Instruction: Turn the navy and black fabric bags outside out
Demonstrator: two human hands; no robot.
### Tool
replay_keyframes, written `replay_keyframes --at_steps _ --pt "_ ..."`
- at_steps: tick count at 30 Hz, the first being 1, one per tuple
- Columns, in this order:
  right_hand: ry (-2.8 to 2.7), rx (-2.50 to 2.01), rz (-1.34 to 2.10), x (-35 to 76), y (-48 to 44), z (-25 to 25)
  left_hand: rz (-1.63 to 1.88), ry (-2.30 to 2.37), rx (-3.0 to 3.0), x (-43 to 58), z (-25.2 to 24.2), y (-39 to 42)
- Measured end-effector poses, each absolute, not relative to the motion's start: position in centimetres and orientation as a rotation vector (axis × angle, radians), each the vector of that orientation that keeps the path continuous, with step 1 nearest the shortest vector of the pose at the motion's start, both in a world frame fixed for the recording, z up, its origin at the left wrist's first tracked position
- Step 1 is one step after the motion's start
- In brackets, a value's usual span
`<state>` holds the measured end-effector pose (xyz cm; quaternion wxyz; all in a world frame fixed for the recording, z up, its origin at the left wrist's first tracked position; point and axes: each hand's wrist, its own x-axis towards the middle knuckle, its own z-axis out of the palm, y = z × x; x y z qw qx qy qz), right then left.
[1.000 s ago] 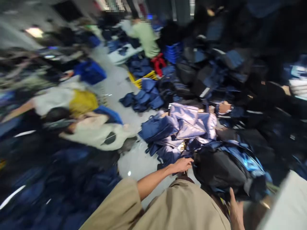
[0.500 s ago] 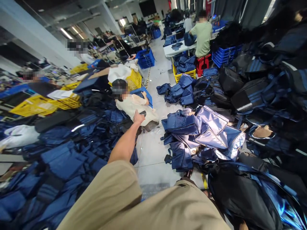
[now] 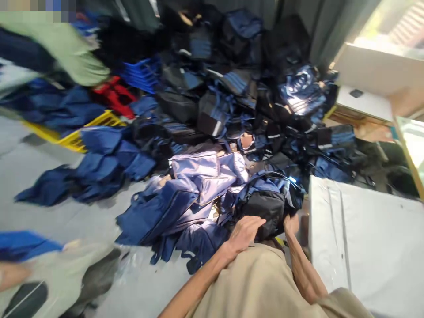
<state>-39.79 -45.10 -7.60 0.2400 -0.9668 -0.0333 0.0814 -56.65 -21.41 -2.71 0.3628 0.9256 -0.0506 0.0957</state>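
A black and dark blue backpack (image 3: 265, 212) is in front of my knees, at the near edge of a heap of bags. On its left side my left hand (image 3: 247, 229) rests with its fingers stretched out over the black fabric. My right hand (image 3: 291, 224) is closed at the bag's right side, gripping its edge; the fingertips are partly hidden. Shiny navy bags (image 3: 159, 212) lie piled just left of the backpack, some of them lit by the sun.
A white-topped table (image 3: 367, 238) stands close on my right. Behind is a large mound of black and blue bags (image 3: 215, 110). A yellow crate (image 3: 77, 140) with navy bags, a red stool (image 3: 115, 95) and co-workers' blurred bodies are at the left.
My view has swung right and down. My left hand has come back from reaching forward beside a seated co-worker and now touches the backpack. The backpack now stands between my hands.
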Motion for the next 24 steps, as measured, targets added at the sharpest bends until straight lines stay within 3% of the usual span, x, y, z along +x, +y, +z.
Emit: replay_keyframes --at_steps 3,6,11,16,21,24 --pt "0.389 -2.7 0.163 -39.8 -45.8 -6.9 0.345 -0.453 2.425 -51.9 -0.7 -23.0" --pt "0.473 -2.688 0.085 -38.8 -45.6 -4.6 0.372 -0.566 2.475 -48.5 0.6 -24.0" --pt "0.126 -2.709 -0.183 -38.0 -43.8 2.5 0.34 -0.633 2.599 -45.1 1.5 -25.5" --pt "-0.374 -2.63 -0.358 -39.8 -40.3 8.3 0.225 -0.222 2.688 -44.8 0.8 -23.8" --pt "-0.435 -2.625 -0.215 -40.3 -38.5 10.0 0.695 -0.347 2.385 -48.4 -1.9 -19.9" --pt "-0.442 -2.633 -0.153 -40.6 -37.8 9.9 0.752 -0.308 2.359 -50.1 -2.8 -18.7"
